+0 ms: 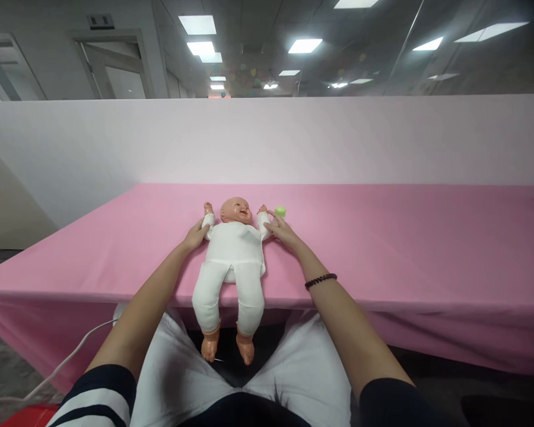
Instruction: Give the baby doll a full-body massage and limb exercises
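Note:
A baby doll [234, 246] with a white cloth body lies on its back on the pink-covered table [382, 243]. Its head points away from me, and its lower legs hang over the near edge. Both doll arms are raised beside the head. My left hand [196, 232] is closed around the doll's arm on the left side. On the other side, my right hand [281, 230] grips the opposite arm near its wrist, with the index finger extended toward the doll's hand. Just beyond my right fingers sits a small light-green object [280, 211], its kind unclear.
A white partition wall [293, 139] runs along the table's far side. My knees are under the front edge of the pink cloth. A white cable [71, 356] curves at the lower left, near something red [31, 415]. A door [9, 201] stands at the left.

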